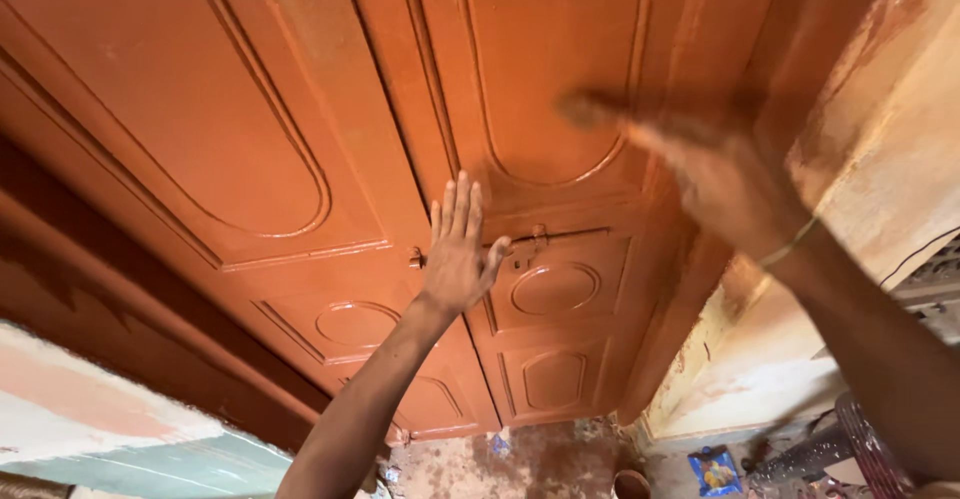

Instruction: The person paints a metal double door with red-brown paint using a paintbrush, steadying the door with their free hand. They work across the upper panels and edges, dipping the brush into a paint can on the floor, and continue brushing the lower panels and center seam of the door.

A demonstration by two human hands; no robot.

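The left hand (458,249) is laid flat, fingers spread and nothing gripped, on the reddish-brown double door (300,129) at the seam where the leaves meet, as if to steady them. At its three o'clock lies the sliding bolt (545,239). The right hand (690,159) (blurred) is raised at two o'clock, seemingly open and empty, against the right leaf beside the plaster wall (890,179).

Counts at the double door
Two door leaves (300,159), two hands (460,259), one sliding bolt (545,239), one wristband (790,246), six raised panels.
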